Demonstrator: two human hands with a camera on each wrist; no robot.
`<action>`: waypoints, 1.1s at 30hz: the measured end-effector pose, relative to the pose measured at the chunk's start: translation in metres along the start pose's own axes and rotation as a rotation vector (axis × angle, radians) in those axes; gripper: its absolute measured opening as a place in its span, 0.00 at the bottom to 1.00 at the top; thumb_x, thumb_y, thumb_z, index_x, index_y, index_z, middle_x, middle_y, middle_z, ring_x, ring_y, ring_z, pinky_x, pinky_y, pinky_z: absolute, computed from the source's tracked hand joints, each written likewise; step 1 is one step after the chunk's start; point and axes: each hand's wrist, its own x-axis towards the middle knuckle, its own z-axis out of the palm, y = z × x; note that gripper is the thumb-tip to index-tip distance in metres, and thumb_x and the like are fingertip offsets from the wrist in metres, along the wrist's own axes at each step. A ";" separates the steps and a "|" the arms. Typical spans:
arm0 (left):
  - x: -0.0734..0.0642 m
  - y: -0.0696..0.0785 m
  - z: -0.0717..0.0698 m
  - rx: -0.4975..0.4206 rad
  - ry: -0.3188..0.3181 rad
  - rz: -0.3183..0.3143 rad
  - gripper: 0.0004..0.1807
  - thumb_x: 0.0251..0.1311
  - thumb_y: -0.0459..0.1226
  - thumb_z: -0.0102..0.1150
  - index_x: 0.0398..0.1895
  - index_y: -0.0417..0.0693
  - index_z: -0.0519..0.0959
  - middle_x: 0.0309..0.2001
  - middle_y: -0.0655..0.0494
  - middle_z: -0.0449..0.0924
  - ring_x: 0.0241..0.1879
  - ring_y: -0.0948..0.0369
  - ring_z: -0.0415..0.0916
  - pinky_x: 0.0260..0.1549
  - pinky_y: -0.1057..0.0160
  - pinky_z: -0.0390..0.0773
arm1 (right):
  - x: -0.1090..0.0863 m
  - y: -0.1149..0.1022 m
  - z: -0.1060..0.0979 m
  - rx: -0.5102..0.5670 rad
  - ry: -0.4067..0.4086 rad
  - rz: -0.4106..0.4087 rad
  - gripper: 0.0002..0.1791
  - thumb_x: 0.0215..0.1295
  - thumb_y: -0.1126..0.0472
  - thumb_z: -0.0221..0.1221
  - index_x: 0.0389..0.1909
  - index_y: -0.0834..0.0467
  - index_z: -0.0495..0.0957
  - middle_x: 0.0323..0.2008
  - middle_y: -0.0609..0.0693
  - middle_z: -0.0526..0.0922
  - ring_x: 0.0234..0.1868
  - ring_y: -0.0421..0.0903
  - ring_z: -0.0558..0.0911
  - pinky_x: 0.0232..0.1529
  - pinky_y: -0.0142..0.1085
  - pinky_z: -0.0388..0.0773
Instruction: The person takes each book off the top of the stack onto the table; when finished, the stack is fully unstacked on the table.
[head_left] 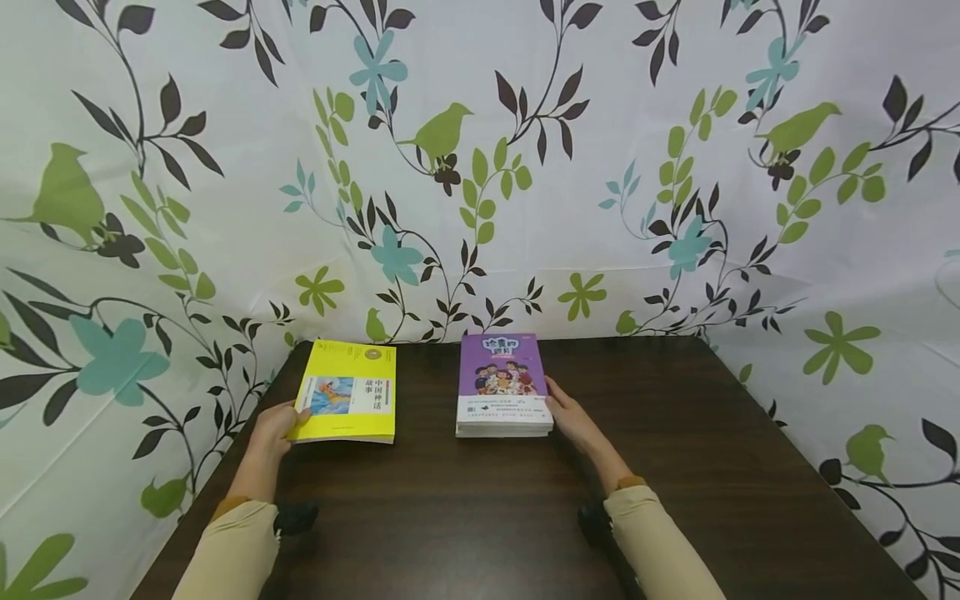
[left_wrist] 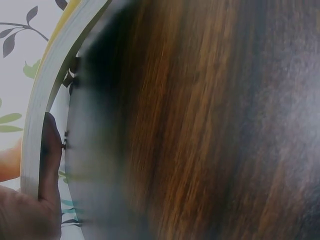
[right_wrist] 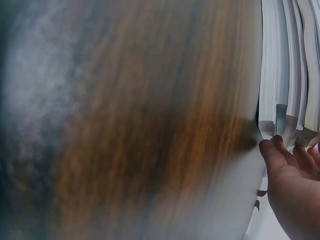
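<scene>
A yellow book (head_left: 348,392) with a blue picture on its cover is at the left of the table. My left hand (head_left: 276,425) grips its left edge, thumb on the cover. In the left wrist view, fingers (left_wrist: 50,160) lie beneath the book's page block (left_wrist: 37,125). A stack of books (head_left: 504,387), a purple and white cover on top, lies near the table's far edge. Against the right side of that stack rests my right hand (head_left: 573,412). Fingertips of the right hand (right_wrist: 292,175) touch the lower corners of several books (right_wrist: 287,65) in the right wrist view.
The dark brown wooden table (head_left: 450,517) runs back to a white cloth (head_left: 480,167) printed with birds, leaves and flowers. This cloth also stands along the left and right sides. A gap of bare tabletop lies between the yellow book and the stack.
</scene>
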 end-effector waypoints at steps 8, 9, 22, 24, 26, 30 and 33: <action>0.004 -0.001 -0.009 0.021 0.005 0.010 0.33 0.70 0.33 0.48 0.74 0.33 0.52 0.36 0.51 0.76 0.26 0.66 0.74 0.27 0.69 0.75 | -0.002 -0.002 0.003 -0.010 0.012 -0.012 0.29 0.78 0.61 0.40 0.77 0.59 0.48 0.75 0.65 0.50 0.76 0.63 0.48 0.72 0.59 0.45; 0.005 -0.001 -0.011 0.027 0.006 0.013 0.33 0.70 0.33 0.48 0.74 0.33 0.52 0.35 0.52 0.76 0.26 0.66 0.74 0.27 0.69 0.75 | -0.002 -0.002 0.003 -0.005 0.010 -0.018 0.29 0.78 0.61 0.39 0.77 0.59 0.48 0.75 0.65 0.50 0.76 0.63 0.48 0.72 0.59 0.45; 0.021 0.003 -0.028 0.156 0.038 0.003 0.35 0.66 0.30 0.47 0.74 0.30 0.50 0.39 0.43 0.73 0.26 0.64 0.72 0.22 0.72 0.69 | -0.002 -0.002 0.002 0.031 -0.008 -0.016 0.29 0.79 0.60 0.40 0.77 0.58 0.48 0.76 0.64 0.49 0.76 0.63 0.46 0.72 0.60 0.43; 0.022 0.005 -0.027 0.187 0.051 0.020 0.35 0.65 0.30 0.47 0.73 0.29 0.51 0.44 0.37 0.71 0.27 0.62 0.72 0.22 0.72 0.67 | -0.001 -0.001 0.001 0.030 -0.004 -0.017 0.30 0.79 0.60 0.40 0.77 0.58 0.48 0.76 0.65 0.49 0.76 0.63 0.47 0.72 0.60 0.43; 0.022 0.006 -0.025 0.220 0.058 0.052 0.35 0.64 0.30 0.47 0.72 0.27 0.51 0.49 0.32 0.69 0.30 0.59 0.73 0.23 0.72 0.68 | -0.001 0.000 0.000 0.029 -0.001 -0.023 0.30 0.79 0.60 0.40 0.77 0.59 0.48 0.75 0.65 0.49 0.76 0.64 0.46 0.72 0.60 0.43; 0.023 0.003 -0.023 0.265 0.080 0.098 0.34 0.63 0.30 0.47 0.71 0.24 0.52 0.57 0.26 0.65 0.39 0.51 0.72 0.30 0.68 0.71 | -0.002 0.001 -0.001 0.035 -0.009 -0.055 0.30 0.78 0.57 0.40 0.77 0.59 0.47 0.75 0.66 0.48 0.75 0.65 0.46 0.71 0.62 0.43; 0.023 -0.002 -0.021 0.275 0.098 0.113 0.34 0.63 0.30 0.48 0.70 0.23 0.53 0.60 0.25 0.62 0.45 0.45 0.70 0.40 0.59 0.74 | -0.005 0.003 -0.001 0.025 -0.011 -0.090 0.31 0.78 0.54 0.40 0.77 0.58 0.48 0.74 0.68 0.49 0.74 0.67 0.48 0.70 0.64 0.45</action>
